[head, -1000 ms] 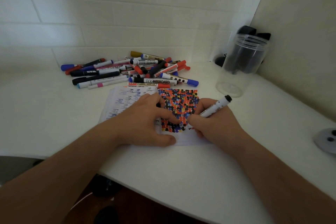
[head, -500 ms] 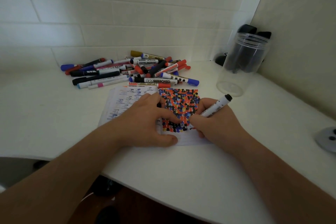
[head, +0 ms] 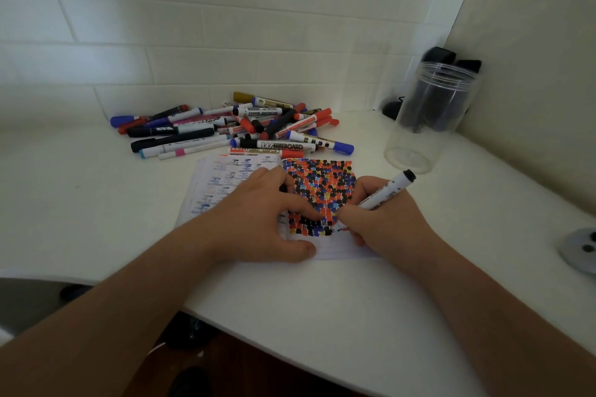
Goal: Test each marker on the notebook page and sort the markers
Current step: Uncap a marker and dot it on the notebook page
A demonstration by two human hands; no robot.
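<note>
head view shows the right hand [head: 383, 219] pinching a white black-capped marker [head: 387, 191], tip at the dotted lined notebook page [head: 322, 193] held flat by the left hand [head: 258, 216]; behind the page, a big unsorted marker pile [head: 232, 129] suggests much testing remains.

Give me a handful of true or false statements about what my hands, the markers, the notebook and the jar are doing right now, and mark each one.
1. The right hand grips a white marker with its tip down at the notebook. True.
2. The left hand holds a marker too. False: it rests on the notebook page.
3. The clear jar stands to the right of the notebook. True.
4. The marker pile lies inside the jar. False: it lies on the table beyond the notebook.
5. The right-hand page is blank. False: coloured dots cover most of it.
</note>
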